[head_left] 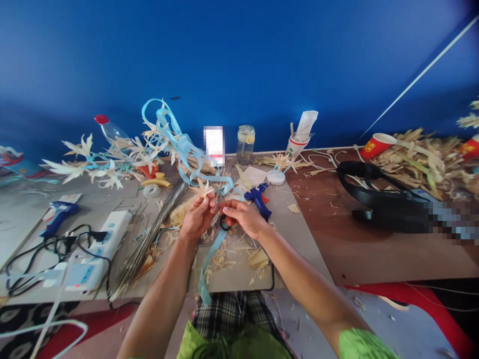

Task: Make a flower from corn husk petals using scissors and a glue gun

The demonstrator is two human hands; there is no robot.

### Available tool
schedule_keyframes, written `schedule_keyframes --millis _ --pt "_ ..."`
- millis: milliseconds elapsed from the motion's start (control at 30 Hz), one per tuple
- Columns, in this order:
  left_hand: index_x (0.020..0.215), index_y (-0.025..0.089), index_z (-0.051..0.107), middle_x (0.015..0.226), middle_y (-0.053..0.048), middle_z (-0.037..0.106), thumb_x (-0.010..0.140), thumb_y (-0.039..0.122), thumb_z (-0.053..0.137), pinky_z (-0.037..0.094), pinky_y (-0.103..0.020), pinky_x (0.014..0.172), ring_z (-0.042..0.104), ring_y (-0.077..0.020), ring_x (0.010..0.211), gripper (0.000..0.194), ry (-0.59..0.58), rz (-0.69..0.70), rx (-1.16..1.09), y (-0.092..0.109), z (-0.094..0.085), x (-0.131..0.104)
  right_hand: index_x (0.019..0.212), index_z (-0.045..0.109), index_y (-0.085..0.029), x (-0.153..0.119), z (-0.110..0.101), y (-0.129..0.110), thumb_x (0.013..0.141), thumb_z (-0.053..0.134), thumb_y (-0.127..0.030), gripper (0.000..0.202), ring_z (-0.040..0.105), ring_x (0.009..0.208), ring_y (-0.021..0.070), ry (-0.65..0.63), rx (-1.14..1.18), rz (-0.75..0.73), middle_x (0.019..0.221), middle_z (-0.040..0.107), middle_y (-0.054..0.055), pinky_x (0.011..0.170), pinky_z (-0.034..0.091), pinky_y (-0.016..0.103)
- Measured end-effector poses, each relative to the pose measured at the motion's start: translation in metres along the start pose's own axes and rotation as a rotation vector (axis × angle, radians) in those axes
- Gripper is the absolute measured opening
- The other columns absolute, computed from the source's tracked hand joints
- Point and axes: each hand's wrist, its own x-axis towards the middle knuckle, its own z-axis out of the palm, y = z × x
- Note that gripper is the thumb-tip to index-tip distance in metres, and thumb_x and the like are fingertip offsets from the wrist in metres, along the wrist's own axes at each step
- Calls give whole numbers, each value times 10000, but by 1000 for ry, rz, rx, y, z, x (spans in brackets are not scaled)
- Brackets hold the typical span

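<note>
My left hand (198, 217) is closed, pinching a small pale husk flower (203, 189) with pointed petals between thumb and fingertips. Beside it, my right hand (241, 215) is closed too, its thumb and forefinger pressed together close to the left fingertips. A black loop (225, 223), which looks like a scissors handle, sits in the curled lower fingers of that hand; the blades are hidden. Below the hands a light blue ribbon (212, 259) hangs over the table's front edge. More curled blue ribbon (175, 134) lies among finished husk flowers (108, 167) behind the left hand.
A blue glue gun (258, 199) lies right of my hands, another glue gun (60, 217) at left by a power strip (107, 249) with cables. Wire stems (157, 227) lie nearby. Behind stand a bottle (245, 144) and a cup (297, 145). A black strapped object (385, 204) is at right.
</note>
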Motion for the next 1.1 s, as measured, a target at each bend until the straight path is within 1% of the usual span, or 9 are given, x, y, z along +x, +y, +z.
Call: schedule_keyframes --millis 100,167,333,567,833,933,1033,1067,1100 --pt "878 156 650 727 -12 565 761 209 662 452 -228 634 521 -81 619 129 23 22 -24 1 -1 1 942 605 -163 -1 4 1 684 676 -323 311 449 465 41 24 -50 -9 797 623 -7 449 332 206" --pt "860 159 649 747 -20 592 755 200 667 472 -239 654 551 -89 639 115 56 28 -41 1 -2 2 930 595 -160 -1 6 2 688 666 -320 300 441 437 35 40 -84 -2 750 609 -19 420 311 197" --pt "801 150 642 769 -30 622 758 176 658 490 -238 653 582 -91 639 53 143 25 -27 0 -6 5 824 583 -133 -2 9 5 682 659 -287 224 409 386 20 -72 -119 76 670 617 -16 395 262 185" --pt "770 158 621 705 -8 592 740 230 685 487 -263 641 561 -99 614 101 52 25 -49 -4 -2 4 747 569 -136 -1 14 9 690 668 -272 178 387 354 24 -75 -98 92 546 579 -41 389 245 186" --pt "780 147 604 689 8 543 752 170 662 488 -252 646 504 -63 568 68 55 -26 -139 -3 -1 4 712 590 -142 2 12 12 753 600 -331 194 445 372 47 -87 -214 84 567 587 -23 407 326 190" --pt "761 142 588 651 32 471 779 147 626 436 -184 543 413 -23 489 42 73 -30 -215 3 0 5 827 634 -152 5 -1 5 789 548 -302 176 452 405 58 59 -377 -25 601 598 -18 438 338 196" --pt "755 135 580 656 36 438 785 149 618 400 -150 498 372 -6 472 51 106 -40 -255 10 -1 4 883 663 -163 7 -17 -5 788 550 -251 172 504 539 82 290 -615 -259 740 641 11 552 400 216" --pt "753 135 577 660 35 434 792 155 611 399 -148 494 364 -4 469 55 121 -31 -257 12 -1 4 870 669 -164 7 -21 -7 782 561 -240 159 525 604 94 299 -679 -324 798 650 23 605 416 225" --pt "749 137 575 665 33 433 801 160 600 397 -146 486 350 -2 460 62 142 -15 -256 14 -2 3 877 675 -169 6 -23 -9 785 563 -233 159 535 651 104 229 -739 -370 832 650 28 639 423 233"
